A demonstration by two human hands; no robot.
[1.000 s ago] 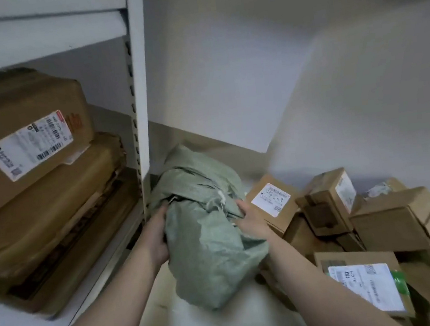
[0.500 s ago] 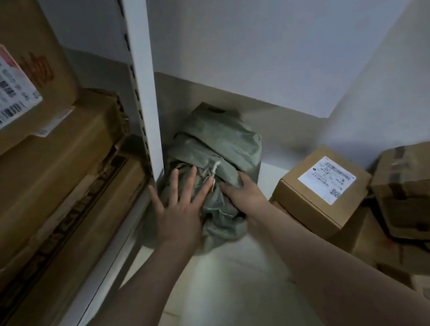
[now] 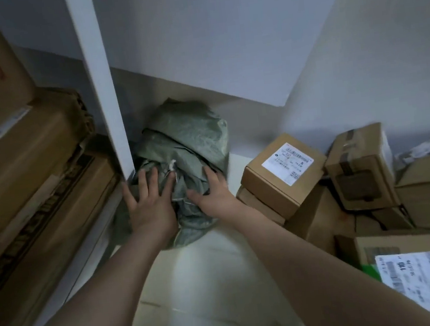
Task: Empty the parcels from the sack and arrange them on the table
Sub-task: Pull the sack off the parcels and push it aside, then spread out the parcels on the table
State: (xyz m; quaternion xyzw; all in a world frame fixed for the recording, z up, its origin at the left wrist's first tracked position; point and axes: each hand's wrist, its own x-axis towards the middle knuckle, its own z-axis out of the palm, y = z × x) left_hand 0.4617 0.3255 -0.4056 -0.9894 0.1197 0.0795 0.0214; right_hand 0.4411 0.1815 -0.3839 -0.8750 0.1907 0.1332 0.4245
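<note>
Left hand [image 3: 149, 202] lies palm down on the green sack [image 3: 189, 141], its fingers straight and splayed wide, curled round nothing. From my station I read the right hand [image 3: 210, 191] much the same way. Its fingers stretch out over the sack's right flank and its thumb points in toward the other hand. It presses the cloth and does not pinch it, though blur softens the fingertips.

The sack sits bunched and folded over on itself in the corner, on a pale surface [image 3: 196, 287]. Its back is toward the wall [image 3: 207, 42] and its left side is against the white shelf upright [image 3: 95, 82]. A short white cord [image 3: 171, 165] shows on the cloth just beyond the left hand's fingers. I cannot tell what the sack holds.

Right of the sack lies a loose heap of cardboard parcels [image 3: 323, 220]. Nearest is a labelled box [image 3: 274, 190], tilted and resting on others, with a strip of the pale surface between it and the sack. Just beside that stands a taped box [image 3: 361, 172] with a dark patch on its face. At the lower right, close to the right forearm, lies a parcel with a big white label [image 3: 428, 296] and a green strip.

Left of the upright, large brown cartons [image 3: 20, 173] are stacked on the shelf. The topmost carries a white label cut off by the frame edge.
</note>
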